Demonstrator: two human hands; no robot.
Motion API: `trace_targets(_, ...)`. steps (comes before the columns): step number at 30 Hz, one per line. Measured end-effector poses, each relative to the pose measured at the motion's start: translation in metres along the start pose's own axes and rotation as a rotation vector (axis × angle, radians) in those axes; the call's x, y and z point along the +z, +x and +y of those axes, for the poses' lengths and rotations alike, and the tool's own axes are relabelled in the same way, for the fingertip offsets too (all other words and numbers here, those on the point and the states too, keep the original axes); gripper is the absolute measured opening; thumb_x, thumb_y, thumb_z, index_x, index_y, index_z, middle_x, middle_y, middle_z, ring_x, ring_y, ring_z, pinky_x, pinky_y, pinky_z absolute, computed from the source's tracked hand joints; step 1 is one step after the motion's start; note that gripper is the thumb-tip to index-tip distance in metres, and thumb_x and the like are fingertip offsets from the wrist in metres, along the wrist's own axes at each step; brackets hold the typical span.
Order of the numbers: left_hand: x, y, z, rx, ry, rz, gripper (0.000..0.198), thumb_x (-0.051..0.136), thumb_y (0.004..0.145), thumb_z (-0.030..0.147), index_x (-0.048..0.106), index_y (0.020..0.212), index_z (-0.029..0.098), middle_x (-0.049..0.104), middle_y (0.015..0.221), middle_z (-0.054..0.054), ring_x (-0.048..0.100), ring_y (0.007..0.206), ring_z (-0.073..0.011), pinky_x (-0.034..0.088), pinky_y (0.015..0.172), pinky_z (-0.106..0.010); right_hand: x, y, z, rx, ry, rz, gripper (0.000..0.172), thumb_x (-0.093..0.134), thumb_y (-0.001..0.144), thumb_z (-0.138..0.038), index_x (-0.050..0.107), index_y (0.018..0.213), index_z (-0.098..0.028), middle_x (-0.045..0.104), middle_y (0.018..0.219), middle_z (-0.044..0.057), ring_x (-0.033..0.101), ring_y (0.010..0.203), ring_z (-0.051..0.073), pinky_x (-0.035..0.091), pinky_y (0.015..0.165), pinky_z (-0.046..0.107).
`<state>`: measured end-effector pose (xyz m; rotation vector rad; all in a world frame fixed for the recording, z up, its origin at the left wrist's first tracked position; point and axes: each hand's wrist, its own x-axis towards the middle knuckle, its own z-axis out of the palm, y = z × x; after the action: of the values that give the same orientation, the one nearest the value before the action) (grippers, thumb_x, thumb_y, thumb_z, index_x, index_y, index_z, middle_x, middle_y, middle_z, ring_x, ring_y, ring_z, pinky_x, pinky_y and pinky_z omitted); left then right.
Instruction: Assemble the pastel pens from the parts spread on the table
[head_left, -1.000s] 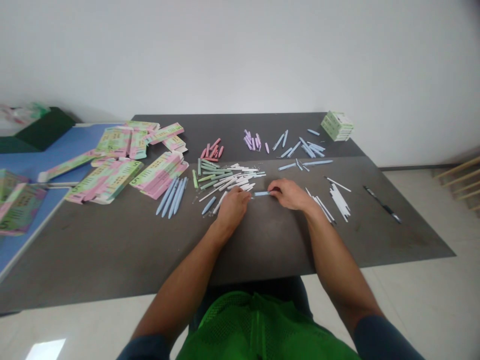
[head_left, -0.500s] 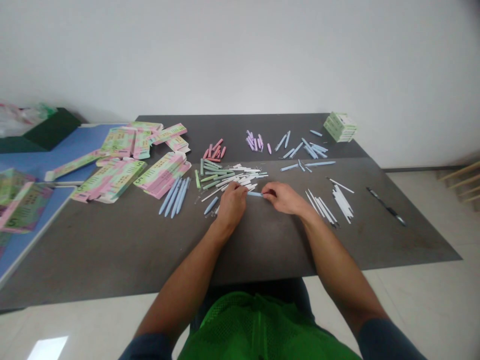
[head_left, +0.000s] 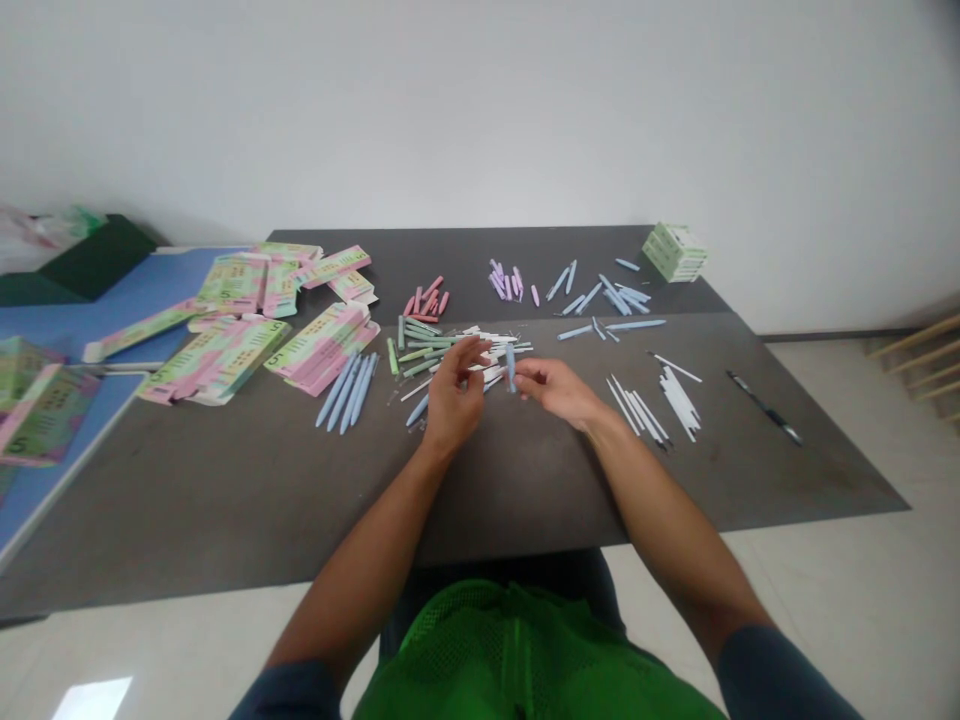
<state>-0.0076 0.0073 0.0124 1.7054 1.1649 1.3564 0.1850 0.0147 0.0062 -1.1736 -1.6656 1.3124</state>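
Tube (head_left: 511, 368), short and pale blue, held roughly upright near the middle of the dark bench (head_left: 517, 490). Pinched between thumb and fingers of the right hand (head_left: 553, 388), reaching in from three o'clock. Hard to tell whether or not touching the bench at its lower end. Near the tube at nine o'clock, left hand (head_left: 456, 400), fingers parted and slightly bent, thumb clear of them.

Partly hidden behind that hand, toward ten o'clock, loose heap of white sticks (head_left: 501, 340), mixed on its far side with green tubes (head_left: 420, 353). Beyond these, also at ten, small pile of red pieces (head_left: 429, 297). At twelve, cluster of purple pieces (head_left: 507, 283). At two, scattered blue pieces (head_left: 616, 300), then stack of pale-green boxes (head_left: 675, 253) near the bench's far corner.

Between three and four, slim rods (head_left: 641, 410) in a loose row; just past them, white strips (head_left: 679, 402) bunched together. Farther out, black pen (head_left: 765, 408), lying aslant. At nine, side by side, blue pens (head_left: 345, 393), with pink-and-green cartons (head_left: 326, 345) just behind. Well apart, between nine and ten, dark-green bin (head_left: 97, 262) on a blue surface (head_left: 176, 275).
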Motion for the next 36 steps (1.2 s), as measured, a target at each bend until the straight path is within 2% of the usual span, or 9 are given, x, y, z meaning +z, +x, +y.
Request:
trace_targets(2, 0.0, 0.0, 0.0, 0.031, -0.031, 0.05, 0.052, 0.046, 0.086, 0.011, 0.044, 0.137, 0.022, 0.063, 0.134, -0.011, 0.066, 0.103, -0.0156, 0.055, 0.081, -0.027, -0.002, -0.001, -0.003, -0.011, 0.115, 0.034, 0.03, 0.066, 0.088, -0.042, 0.074, 0.105, -0.019, 0.075, 0.097, 0.005, 0.064, 0.087, 0.018, 0.048, 0.076, 0.028)
trace_targets(5, -0.001, 0.0, 0.0, 0.026, -0.012, 0.084, 0.047, 0.047, 0.084, 0.011, 0.05, 0.13, 0.02, 0.064, 0.128, -0.01, 0.066, 0.1, -0.0149, 0.054, 0.081, -0.026, -0.006, -0.001, -0.005, -0.019, 0.207, 0.074, 0.033, 0.071, 0.084, -0.047, 0.074, 0.103, -0.02, 0.076, 0.102, 0.007, 0.065, 0.09, 0.018, 0.047, 0.079, 0.029)
trace_targets(11, -0.001, 0.003, -0.001, -0.047, 0.139, 0.08, 0.034, 0.049, 0.085, 0.011, 0.061, 0.116, 0.017, 0.069, 0.11, -0.008, 0.066, 0.093, -0.0152, 0.054, 0.079, -0.027, -0.011, -0.001, -0.005, -0.003, 0.236, 0.116, 0.04, 0.072, 0.082, -0.052, 0.073, 0.104, -0.019, 0.076, 0.102, 0.007, 0.065, 0.087, 0.017, 0.046, 0.076, 0.027)
trace_targets(14, -0.003, 0.004, -0.004, -0.077, 0.316, 0.041, 0.03, 0.052, 0.083, 0.01, 0.065, 0.109, 0.017, 0.07, 0.101, -0.008, 0.065, 0.09, -0.0175, 0.054, 0.082, -0.03, -0.01, -0.002, -0.008, 0.002, 0.2, 0.142, 0.037, 0.071, 0.082, -0.05, 0.072, 0.101, -0.018, 0.076, 0.099, 0.007, 0.065, 0.085, 0.017, 0.047, 0.075, 0.027)
trace_targets(18, -0.007, 0.003, -0.008, -0.035, 0.662, -0.151, 0.021, 0.057, 0.08, 0.013, 0.071, 0.096, 0.016, 0.069, 0.097, -0.011, 0.063, 0.098, -0.0249, 0.051, 0.095, -0.038, -0.012, -0.001, -0.009, 0.021, 0.023, 0.218, 0.028, 0.066, 0.085, -0.041, 0.072, 0.098, -0.018, 0.074, 0.086, 0.005, 0.064, 0.078, 0.018, 0.047, 0.071, 0.028)
trace_targets(23, -0.007, 0.0, -0.011, -0.048, 0.902, -0.306, 0.019, 0.059, 0.082, 0.019, 0.075, 0.092, 0.015, 0.069, 0.096, -0.015, 0.062, 0.101, -0.031, 0.05, 0.095, -0.043, -0.019, 0.001, -0.002, -0.037, -0.353, 0.294, 0.017, 0.059, 0.085, -0.029, 0.071, 0.089, -0.018, 0.072, 0.081, 0.003, 0.062, 0.074, 0.018, 0.046, 0.07, 0.029)
trace_targets(26, -0.007, 0.0, -0.013, -0.043, 0.941, -0.341, 0.02, 0.057, 0.084, 0.018, 0.076, 0.09, 0.017, 0.07, 0.094, -0.014, 0.063, 0.098, -0.0293, 0.05, 0.093, -0.041, -0.022, 0.0, -0.001, -0.051, -0.52, 0.317, 0.013, 0.058, 0.084, -0.024, 0.069, 0.086, -0.019, 0.071, 0.081, 0.003, 0.062, 0.074, 0.018, 0.045, 0.072, 0.029)
trace_targets(29, -0.008, 0.001, -0.015, -0.043, 0.931, -0.359, 0.023, 0.054, 0.085, 0.016, 0.077, 0.086, 0.017, 0.071, 0.092, -0.014, 0.064, 0.097, -0.0286, 0.049, 0.092, -0.04, -0.024, -0.002, -0.003, -0.036, -0.614, 0.31, 0.013, 0.058, 0.085, -0.022, 0.069, 0.091, -0.02, 0.071, 0.08, 0.003, 0.061, 0.073, 0.018, 0.044, 0.072, 0.029)
trace_targets(36, -0.01, 0.003, -0.011, -0.053, 0.872, -0.296, 0.023, 0.054, 0.088, 0.017, 0.076, 0.094, 0.018, 0.075, 0.1, -0.011, 0.064, 0.1, -0.0277, 0.048, 0.094, -0.039, -0.032, -0.003, 0.002, -0.14, -0.746, 0.276, 0.024, 0.052, 0.09, -0.017, 0.07, 0.104, -0.019, 0.072, 0.095, 0.008, 0.063, 0.084, 0.022, 0.046, 0.08, 0.031)
